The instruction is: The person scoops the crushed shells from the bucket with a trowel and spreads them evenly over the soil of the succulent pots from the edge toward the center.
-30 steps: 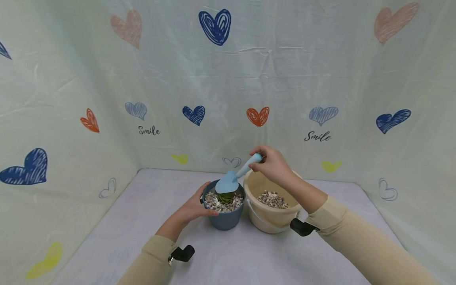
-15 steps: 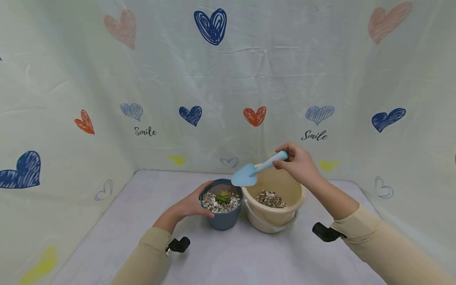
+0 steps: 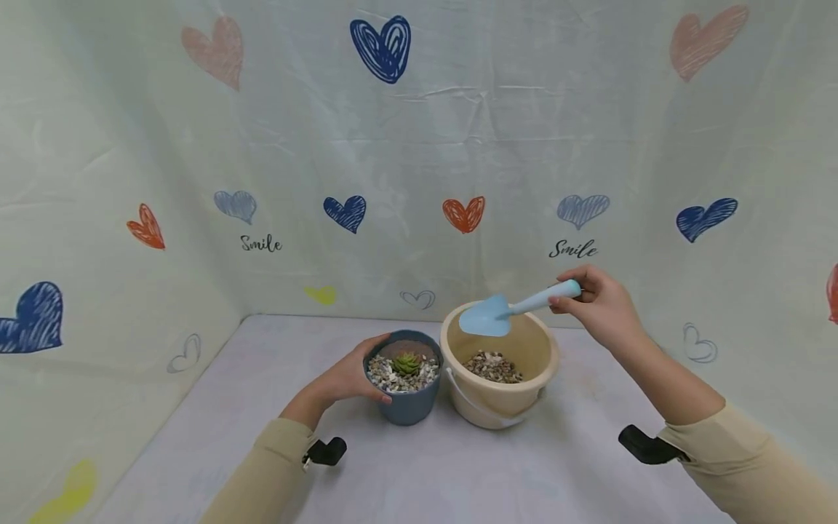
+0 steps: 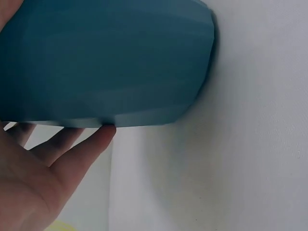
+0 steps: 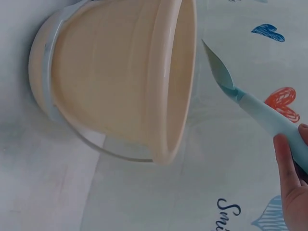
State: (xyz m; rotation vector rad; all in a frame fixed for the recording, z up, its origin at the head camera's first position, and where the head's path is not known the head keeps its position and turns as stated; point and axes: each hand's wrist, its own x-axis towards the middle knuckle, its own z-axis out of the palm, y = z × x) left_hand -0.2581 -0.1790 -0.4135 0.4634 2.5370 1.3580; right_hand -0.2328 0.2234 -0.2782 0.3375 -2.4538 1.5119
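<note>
My left hand (image 3: 350, 372) holds the side of a blue-grey flower pot (image 3: 407, 411), its thumb at the front rim. In the left wrist view its fingers (image 4: 84, 151) lie against the pot wall. Inside the pot, a green succulent (image 3: 406, 364) sits among small pale stones. My right hand (image 3: 602, 306) grips a light blue trowel (image 3: 486, 317) by the handle. The trowel's blade hangs over a cream bucket (image 3: 497, 397) with gravel (image 3: 492, 367) at the bottom. In the right wrist view the trowel (image 5: 269, 118) is beside the bucket mouth, apart from the rim.
The pot and bucket stand side by side on a pale cloth-covered table (image 3: 445, 473). The bucket's white handle (image 3: 481, 411) hangs down its front. Behind the table hangs a whitish curtain (image 3: 406, 145) printed with hearts and "Smile".
My right hand has carried the trowel rightward from over the pot to over the bucket, uncovering the succulent. My left hand stays on the pot; the view has shifted slightly.
</note>
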